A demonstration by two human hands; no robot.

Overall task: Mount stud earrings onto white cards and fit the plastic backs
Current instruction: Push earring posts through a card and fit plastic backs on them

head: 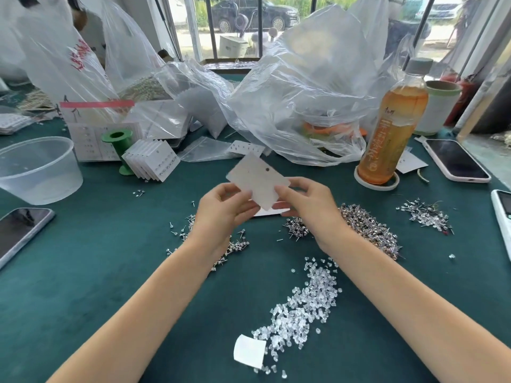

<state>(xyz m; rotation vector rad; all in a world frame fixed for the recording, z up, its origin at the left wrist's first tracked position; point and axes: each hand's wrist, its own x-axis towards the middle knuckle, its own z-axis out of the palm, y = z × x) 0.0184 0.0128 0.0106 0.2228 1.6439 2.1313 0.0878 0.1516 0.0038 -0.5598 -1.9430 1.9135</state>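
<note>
Holding a white card (258, 179) tilted above the table (110, 244), the left hand (221, 210) and right hand (307, 201) pinch opposite edges, probably readying it for earrings (367, 228); backs (304, 302) wait nearby.

**Counts on the green table**

Two bare hands: left (224, 208), right (309, 205). One white rectangular card with a punched hole (258, 179) held up. Three phones: dark one at left (19, 233), pink-cased one at far right (456, 160), white one at right edge (503, 217). One amber drink bottle (392, 125). One clear plastic tub (36, 168). One green plastic spool (119, 142). Loose stud earrings (370, 228) and clear plastic backs (304, 302): too many to count.
</note>
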